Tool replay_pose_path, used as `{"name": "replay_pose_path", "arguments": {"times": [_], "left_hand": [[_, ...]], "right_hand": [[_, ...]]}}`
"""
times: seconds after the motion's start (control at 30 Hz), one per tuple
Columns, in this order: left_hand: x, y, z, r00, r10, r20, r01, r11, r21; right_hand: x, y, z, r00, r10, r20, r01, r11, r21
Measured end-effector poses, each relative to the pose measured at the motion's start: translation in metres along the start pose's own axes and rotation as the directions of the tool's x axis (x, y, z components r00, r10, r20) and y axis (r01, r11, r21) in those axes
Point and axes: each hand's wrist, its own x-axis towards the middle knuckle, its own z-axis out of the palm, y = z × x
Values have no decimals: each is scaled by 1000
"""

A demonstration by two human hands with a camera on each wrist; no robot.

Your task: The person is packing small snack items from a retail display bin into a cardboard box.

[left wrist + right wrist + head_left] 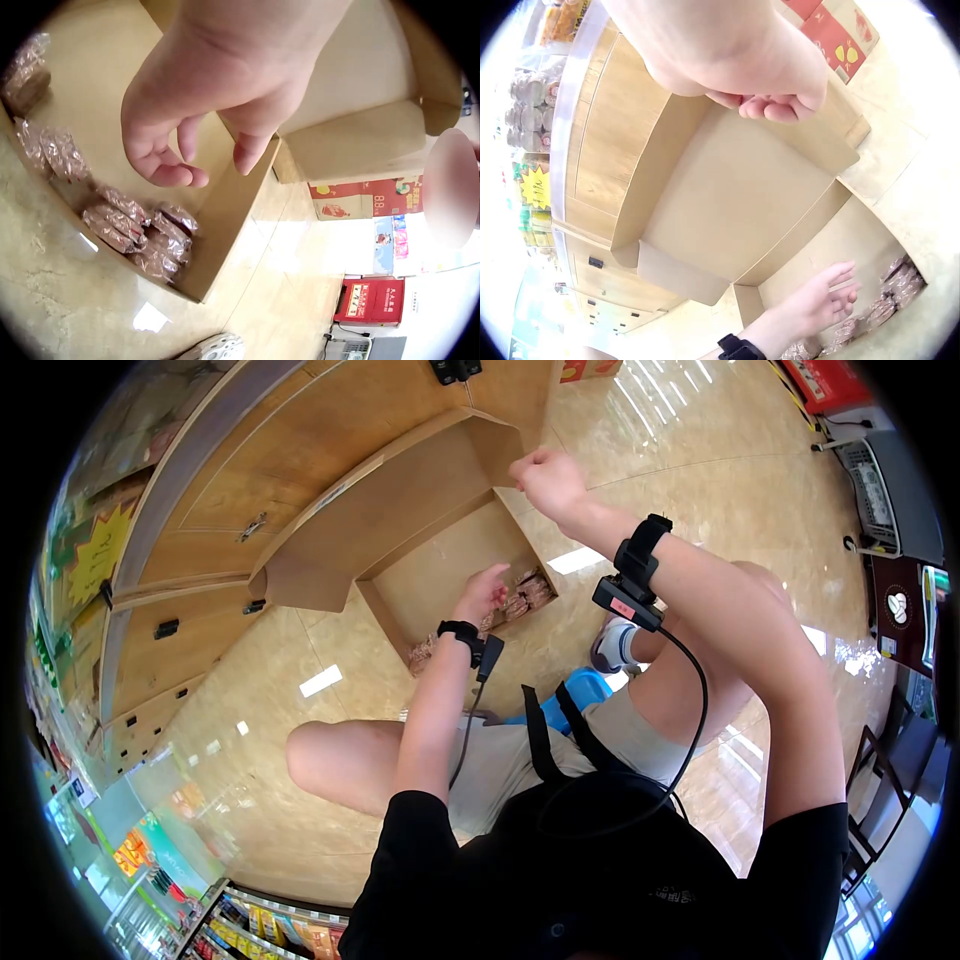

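Note:
A shallow brown cardboard box (425,572) lies on the floor with its lid (400,490) raised against the wooden cabinet. Clear-wrapped, reddish-brown packets (116,217) line the side of the box nearest the person, and much of the bottom is bare. My left hand (484,592) hovers over the inside of the box beside the packets, fingers loosely bent, thumb apart, nothing in its grasp. Higher up, close to the lid's right end, is my right hand (552,482). Its fingers (784,111) are curled in toward the palm, and no object shows in them.
Wooden cabinet drawers (215,530) with dark handles stand behind the box. Red printed cartons (367,199) are on the floor past its far end. A shelf of snack packets (275,930) is behind the person at left. A grey cart (880,490) stands at right.

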Motion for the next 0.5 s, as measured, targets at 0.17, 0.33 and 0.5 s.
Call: {"name": "replay_pose_path", "arguments": {"times": [0.17, 0.33, 0.5], "left_hand": [[23, -16, 17, 998, -23, 58, 24, 1000, -18], [32, -21, 24, 1000, 0, 30, 0, 1000, -13], [34, -21, 27, 1000, -6, -2, 6, 999, 39]], "right_hand": [[0, -2, 4, 1000, -17, 20, 18, 999, -43], [3, -5, 7, 999, -15, 31, 16, 998, -53], [1, -10, 2, 998, 4, 61, -2, 1000, -25]]}}
